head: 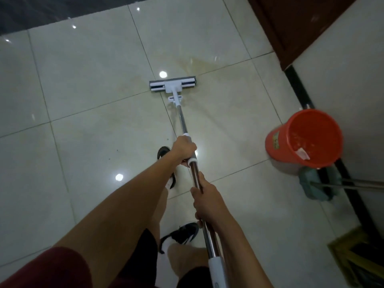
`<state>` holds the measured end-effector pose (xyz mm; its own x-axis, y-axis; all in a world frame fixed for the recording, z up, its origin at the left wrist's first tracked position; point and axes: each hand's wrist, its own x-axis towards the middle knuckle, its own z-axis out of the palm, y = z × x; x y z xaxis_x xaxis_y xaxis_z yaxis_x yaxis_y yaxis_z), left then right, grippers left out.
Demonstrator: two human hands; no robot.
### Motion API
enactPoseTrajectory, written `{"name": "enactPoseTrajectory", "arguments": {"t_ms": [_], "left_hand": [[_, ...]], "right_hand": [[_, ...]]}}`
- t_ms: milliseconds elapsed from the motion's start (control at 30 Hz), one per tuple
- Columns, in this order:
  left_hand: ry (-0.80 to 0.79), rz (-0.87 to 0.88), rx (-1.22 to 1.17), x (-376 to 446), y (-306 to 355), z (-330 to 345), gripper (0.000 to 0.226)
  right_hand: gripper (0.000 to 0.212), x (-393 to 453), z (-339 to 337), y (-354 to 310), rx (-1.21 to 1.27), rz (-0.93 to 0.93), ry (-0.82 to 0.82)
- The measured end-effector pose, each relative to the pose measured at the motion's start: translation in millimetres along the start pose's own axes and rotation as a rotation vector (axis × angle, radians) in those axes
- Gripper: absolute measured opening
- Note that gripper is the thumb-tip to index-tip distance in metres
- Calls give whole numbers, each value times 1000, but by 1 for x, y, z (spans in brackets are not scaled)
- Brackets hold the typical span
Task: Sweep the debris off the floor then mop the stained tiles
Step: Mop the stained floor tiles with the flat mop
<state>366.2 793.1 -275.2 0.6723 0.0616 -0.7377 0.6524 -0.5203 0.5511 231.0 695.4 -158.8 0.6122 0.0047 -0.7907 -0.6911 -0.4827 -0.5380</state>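
A sponge mop with a white and grey head (pixel 172 85) lies flat on the glossy cream floor tiles (pixel 89 65), its metal pole (pixel 182 121) running back towards me. My left hand (pixel 184 148) grips the pole at its grey sliding collar. My right hand (pixel 205 199) grips the pole lower down, closer to my body. A yellowish-brown stain (pixel 202 66) spreads over the tiles just beyond the right end of the mop head. A few dark specks (pixel 117 151) lie on the tile to the left of my feet.
An orange bucket (pixel 291 146) holding a little water stands at the right by a black floor strip. A teal cloth mop (pixel 318 185) lies beside it with its pole running off right. A dark wooden door (pixel 297 23) is at the top right. My sandalled feet stand under the pole.
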Motion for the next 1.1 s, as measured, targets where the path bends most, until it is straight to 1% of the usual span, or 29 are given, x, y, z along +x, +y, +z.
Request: {"name": "enactPoseTrajectory", "arguments": {"t_ms": [133, 200, 333, 400, 467, 567, 667, 733, 800, 867, 933, 1033, 1067, 1100], "left_hand": [[-14, -4, 21, -22, -10, 16, 11], [-16, -9, 33, -25, -9, 19, 11], [10, -35, 3, -14, 4, 8, 13], [19, -25, 17, -3, 11, -2, 7], [15, -19, 27, 10, 18, -13, 9], [5, -1, 71, 35, 33, -34, 15], [-11, 23, 121, 69, 57, -64, 13], [-23, 34, 139, 96, 73, -85, 6], [-29, 48, 161, 124, 90, -110, 12], [-53, 58, 150, 150, 109, -136, 8], [-79, 36, 118, 174, 132, -161, 2], [-50, 24, -13, 215, 161, -193, 10], [-56, 30, -54, 226, 168, -204, 9], [-58, 17, -107, 237, 173, -214, 3]], "right_hand": [[45, -24, 5, 20, -36, -17, 28], [39, -28, 4, 20, -43, -25, 51], [42, -16, 2, 6, -67, -59, 93], [43, -7, 2, -6, -58, -69, 88], [43, 1, 3, -22, -23, -64, 81], [43, 22, 3, -54, 30, -24, 83], [38, 53, 1, -95, 95, 45, 81], [40, 76, 1, -124, 132, 69, 88], [43, 103, 3, -154, 140, 69, 110], [45, 129, 5, -186, 168, 86, 129], [44, 156, 6, -217, 200, 92, 154], [39, 199, 3, -261, 201, 76, 191], [36, 212, 2, -274, 204, 68, 196], [32, 222, 1, -286, 209, 60, 201]]}}
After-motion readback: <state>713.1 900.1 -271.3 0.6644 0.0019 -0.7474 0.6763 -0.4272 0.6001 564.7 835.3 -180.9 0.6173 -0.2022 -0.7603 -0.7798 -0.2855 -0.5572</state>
